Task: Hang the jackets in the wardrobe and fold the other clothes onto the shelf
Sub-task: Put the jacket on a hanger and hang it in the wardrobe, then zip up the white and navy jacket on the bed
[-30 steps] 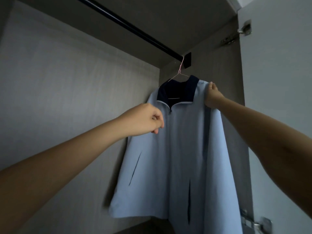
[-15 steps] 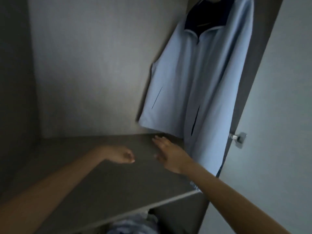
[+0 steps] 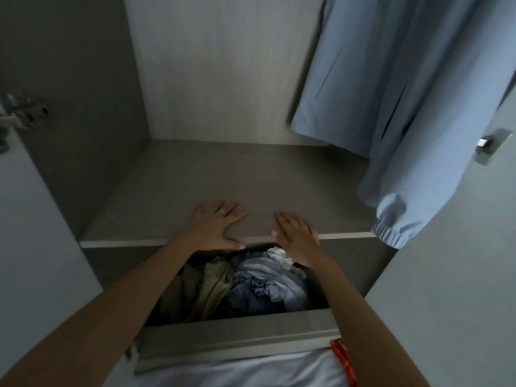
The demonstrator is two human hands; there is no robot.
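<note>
**Both hands flat on the shelf, jacket hanging off to the right**

Nearest, below the shelf's front edge, a pale cloth [image 3: 237, 372] runs out of the bottom of the view. Something red [image 3: 343, 361] lies beside it that I can't make out. Just past that, a drawer [image 3: 237, 339] stands pulled open under the shelf. Its back part is hidden beneath the shelf, and the two forearms cover its sides. Inside lies a heap of crumpled clothes [image 3: 251, 286]: olive-brown pieces on the left, light blue, dark blue and a scrap of white on the right. Which garments they are I can't tell.

On the shelf [image 3: 251, 177] itself, at its front edge, both hands lie palm down and hold nothing. The left hand [image 3: 215, 227] has its fingers spread wide, a ring [image 3: 223, 212] on one of them, and its thumb along the edge. The right hand [image 3: 297, 236] lies near it without touching, fingers straight and close together, its heel over the edge.

Above the shelf's right end hangs the light blue jacket [image 3: 405, 79]. Its collar and whatever carries it are cut off by the top of the view. One sleeve cuff [image 3: 388, 233] drops in front of the shelf's right corner.
</note>
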